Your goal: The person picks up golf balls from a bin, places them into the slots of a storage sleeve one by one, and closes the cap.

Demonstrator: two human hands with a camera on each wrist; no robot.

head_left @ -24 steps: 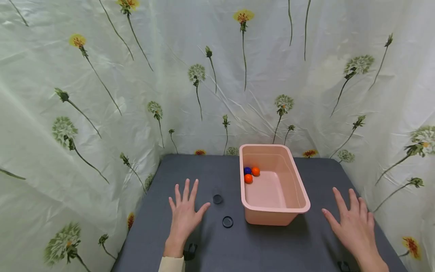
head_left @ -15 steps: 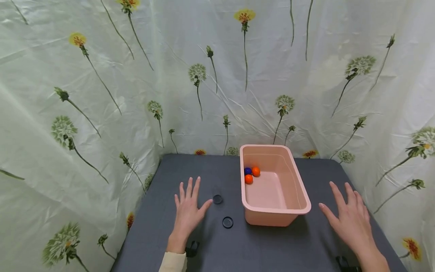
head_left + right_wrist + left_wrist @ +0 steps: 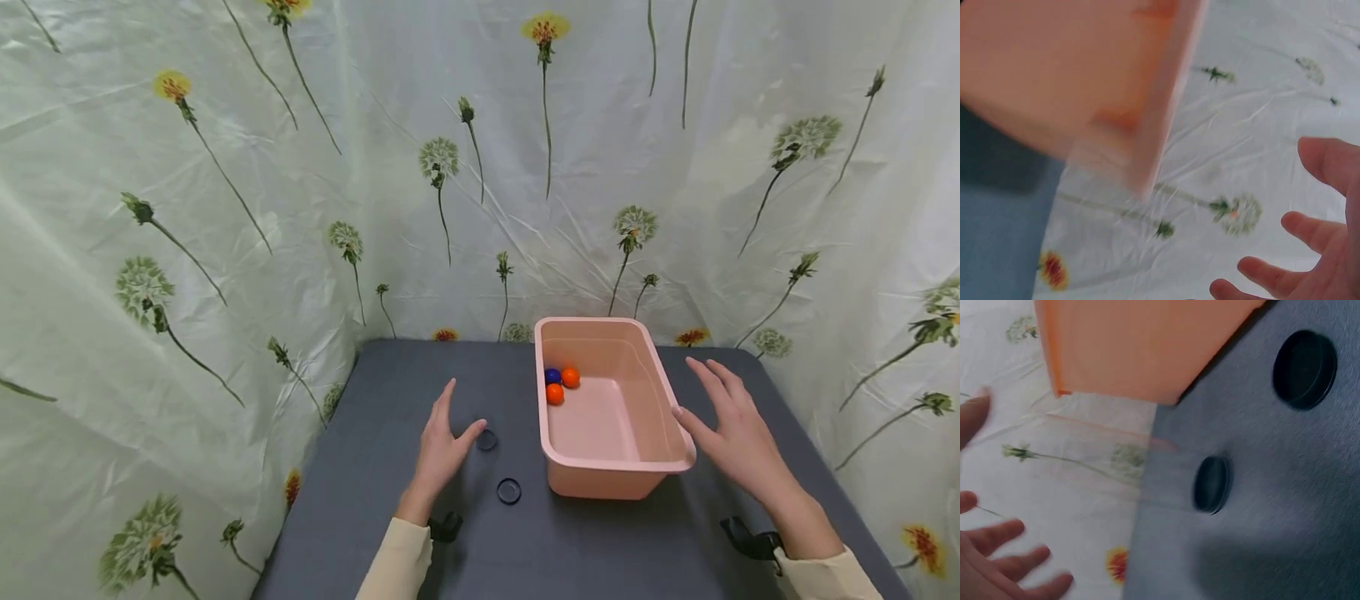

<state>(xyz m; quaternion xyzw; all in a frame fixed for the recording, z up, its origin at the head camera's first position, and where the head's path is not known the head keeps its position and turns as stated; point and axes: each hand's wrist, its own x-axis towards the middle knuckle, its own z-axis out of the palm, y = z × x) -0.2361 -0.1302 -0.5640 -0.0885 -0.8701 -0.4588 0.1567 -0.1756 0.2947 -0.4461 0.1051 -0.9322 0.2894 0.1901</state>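
My left hand hovers with thumb and fingers spread beside a clear container with a black base; the thumb tip comes close to it in the head view. In the left wrist view its see-through body stands up from the black base. A round black lid lies on the table nearer to me. My right hand, fingers extended and thumb apart, hangs at the right side of a pink plastic bin, its thumb tip overlapping the rim. Neither hand holds anything.
Two orange balls and a dark blue ball lie in the bin's left back corner. A dark grey table carries everything. A flower-printed curtain encloses the back and sides.
My right hand has moved left and forward to the bin's side. My left hand has shifted right toward the clear container and turned more edge-on. The head view has shifted slightly.
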